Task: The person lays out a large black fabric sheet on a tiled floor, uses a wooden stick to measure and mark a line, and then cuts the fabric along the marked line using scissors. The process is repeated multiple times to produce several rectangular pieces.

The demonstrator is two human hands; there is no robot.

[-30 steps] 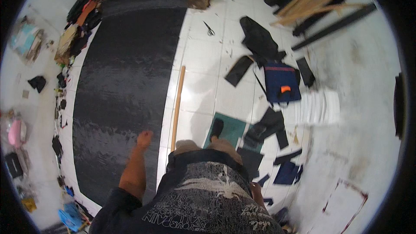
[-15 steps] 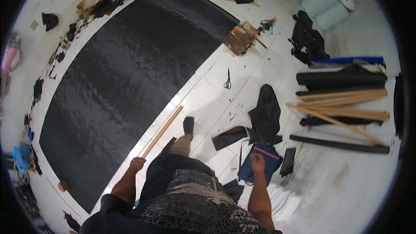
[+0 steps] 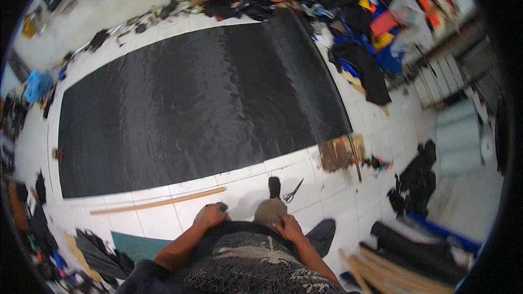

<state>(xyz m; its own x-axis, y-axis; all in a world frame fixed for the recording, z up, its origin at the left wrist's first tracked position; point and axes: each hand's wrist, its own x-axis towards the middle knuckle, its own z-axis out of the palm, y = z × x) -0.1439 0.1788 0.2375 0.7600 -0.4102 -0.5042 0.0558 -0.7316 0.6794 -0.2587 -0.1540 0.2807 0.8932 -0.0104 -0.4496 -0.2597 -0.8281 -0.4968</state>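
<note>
My left hand [image 3: 211, 215] is low in front of me, beside a dark-socked foot, with its fingers partly spread and nothing visible in them. A long tan stick [image 3: 158, 201] lies on the floor just beyond it, apart from the hand. My right hand [image 3: 289, 227] is at my beige trouser leg [image 3: 269, 211], its fingers curled against the cloth. Ahead, a large black sheet [image 3: 190, 103] is spread over the floor, its right end running into a roll [image 3: 313, 71]. Black-handled scissors [image 3: 294, 190] lie open to the right of my foot.
A stained brown board [image 3: 335, 155] sits at the sheet's right corner, with a rod [image 3: 357, 158] across it. Heaps of coloured cloth [image 3: 381, 27] lie at the back right. Black rolls [image 3: 411, 250] and tan sticks [image 3: 387, 269] are at the lower right; a green mat [image 3: 143, 247] is at the lower left.
My view has turned to the right. The stick, held in my left hand before, now lies on the floor. My right hand has come from over the blue cloth item to my leg.
</note>
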